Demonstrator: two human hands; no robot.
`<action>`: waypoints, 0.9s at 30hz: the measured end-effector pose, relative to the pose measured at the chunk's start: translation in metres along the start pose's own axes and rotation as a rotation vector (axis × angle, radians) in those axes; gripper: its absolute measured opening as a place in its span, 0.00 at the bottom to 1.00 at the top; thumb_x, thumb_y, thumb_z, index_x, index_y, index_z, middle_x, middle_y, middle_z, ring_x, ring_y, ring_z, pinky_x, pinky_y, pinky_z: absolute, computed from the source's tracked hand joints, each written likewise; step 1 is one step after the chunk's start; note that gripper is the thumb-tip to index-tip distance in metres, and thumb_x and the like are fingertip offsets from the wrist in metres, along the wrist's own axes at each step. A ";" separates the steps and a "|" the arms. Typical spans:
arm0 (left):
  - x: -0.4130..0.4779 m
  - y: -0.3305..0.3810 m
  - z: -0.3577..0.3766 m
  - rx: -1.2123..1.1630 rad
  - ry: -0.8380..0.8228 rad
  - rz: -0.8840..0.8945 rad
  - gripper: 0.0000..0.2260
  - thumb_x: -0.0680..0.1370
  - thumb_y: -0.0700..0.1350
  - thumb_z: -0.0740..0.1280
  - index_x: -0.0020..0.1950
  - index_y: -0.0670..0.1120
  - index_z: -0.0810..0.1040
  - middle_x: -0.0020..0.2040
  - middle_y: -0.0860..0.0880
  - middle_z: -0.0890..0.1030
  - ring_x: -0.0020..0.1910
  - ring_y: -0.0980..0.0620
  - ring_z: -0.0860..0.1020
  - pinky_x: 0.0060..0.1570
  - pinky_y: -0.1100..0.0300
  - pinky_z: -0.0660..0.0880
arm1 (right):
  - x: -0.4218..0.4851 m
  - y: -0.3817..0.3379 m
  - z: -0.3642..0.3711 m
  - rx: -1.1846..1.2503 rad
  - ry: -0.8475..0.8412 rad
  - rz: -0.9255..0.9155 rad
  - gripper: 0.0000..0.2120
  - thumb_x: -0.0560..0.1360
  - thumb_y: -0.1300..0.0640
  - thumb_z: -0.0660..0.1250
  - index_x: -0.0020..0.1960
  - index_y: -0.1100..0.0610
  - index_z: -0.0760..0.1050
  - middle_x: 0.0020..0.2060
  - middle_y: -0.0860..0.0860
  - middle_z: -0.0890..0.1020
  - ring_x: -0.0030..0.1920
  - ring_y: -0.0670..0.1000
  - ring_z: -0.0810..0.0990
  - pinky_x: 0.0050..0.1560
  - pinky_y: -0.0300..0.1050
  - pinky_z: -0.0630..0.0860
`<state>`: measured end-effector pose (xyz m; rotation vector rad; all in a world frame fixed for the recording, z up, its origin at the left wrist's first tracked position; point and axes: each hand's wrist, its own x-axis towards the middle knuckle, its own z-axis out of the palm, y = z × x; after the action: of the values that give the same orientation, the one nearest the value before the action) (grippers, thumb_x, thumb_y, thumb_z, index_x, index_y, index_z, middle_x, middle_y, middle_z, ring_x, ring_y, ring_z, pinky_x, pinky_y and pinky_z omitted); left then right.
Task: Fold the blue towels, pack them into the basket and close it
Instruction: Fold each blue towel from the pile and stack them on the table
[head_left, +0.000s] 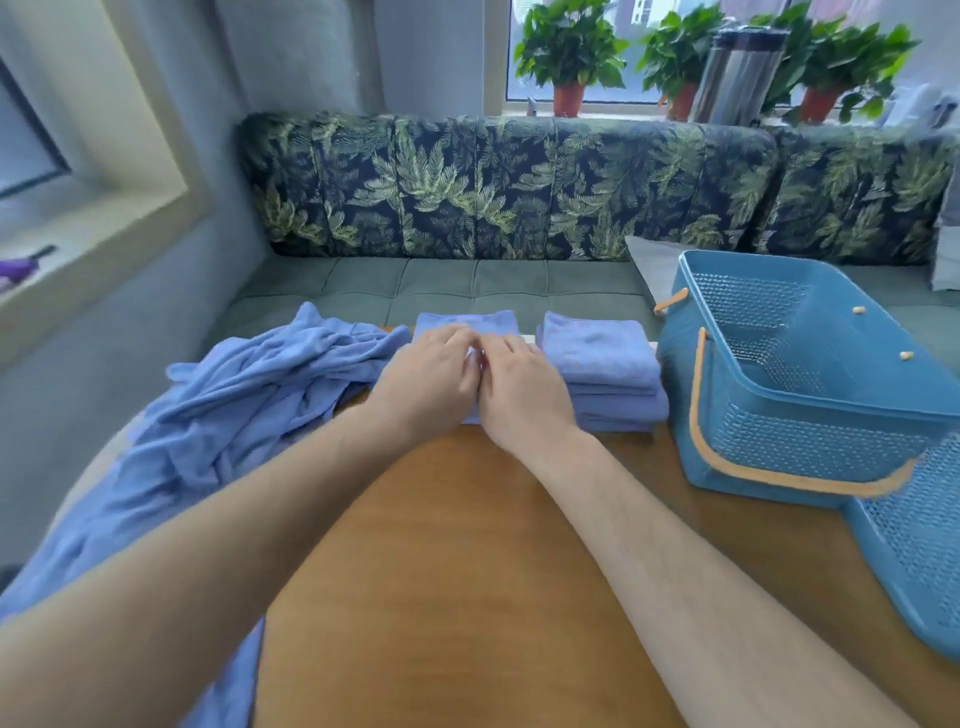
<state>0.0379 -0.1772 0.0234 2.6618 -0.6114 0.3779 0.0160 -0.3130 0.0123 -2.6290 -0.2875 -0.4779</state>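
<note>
Both hands meet side by side at the far edge of the table. The left hand (431, 374) and the right hand (524, 389) lie palm down on a small folded towel (467, 321), fingers loosely bent and thumbs nearly touching. They seem to press rather than clutch, probably to flatten the last fold so the square keeps its shape. Nothing I can see is gripped, though the hands cover most of the cloth.

Just to the right of that towel, almost touching it, sits a stack of folded towels (600, 364). Its edges are lined up, which should make it easy to lift in one go. On the left a heap of unfolded towels (234, 415) sprawls over the table's (467, 571) corner and down its side, within reach of the left hand.

The blue basket (769, 447) stands open to the right of the stack with its tan handle (779, 480) dropped forward. I see no towel inside. Its lid (914, 545) lies beside it on the near right, out of the way of packing. I judge the folding to be partway done, with packing and closing not yet begun. Behind the table runs a leaf-patterned sofa (519, 187).
</note>
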 end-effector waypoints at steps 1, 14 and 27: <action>-0.015 -0.013 -0.008 0.007 0.006 -0.042 0.16 0.82 0.48 0.53 0.61 0.43 0.77 0.62 0.45 0.79 0.63 0.45 0.74 0.61 0.54 0.66 | -0.001 -0.017 0.008 0.019 -0.024 -0.026 0.13 0.82 0.57 0.57 0.64 0.56 0.73 0.56 0.54 0.79 0.58 0.59 0.74 0.55 0.55 0.71; -0.170 -0.188 -0.058 0.292 -0.064 -0.538 0.23 0.82 0.50 0.61 0.76 0.46 0.66 0.78 0.45 0.62 0.77 0.44 0.59 0.72 0.46 0.60 | -0.021 -0.163 0.128 0.072 -0.407 -0.213 0.20 0.85 0.54 0.51 0.77 0.51 0.63 0.68 0.53 0.73 0.66 0.59 0.73 0.58 0.55 0.74; -0.151 -0.198 -0.064 -0.034 0.130 -0.567 0.06 0.77 0.44 0.65 0.48 0.44 0.81 0.46 0.46 0.82 0.50 0.44 0.78 0.42 0.54 0.68 | -0.019 -0.167 0.145 0.412 -0.379 0.108 0.19 0.85 0.48 0.54 0.48 0.58 0.77 0.44 0.52 0.81 0.48 0.55 0.78 0.45 0.49 0.72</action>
<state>-0.0125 0.0686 -0.0309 2.6040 0.1808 0.3611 -0.0067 -0.1015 -0.0512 -2.2942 -0.3198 0.1139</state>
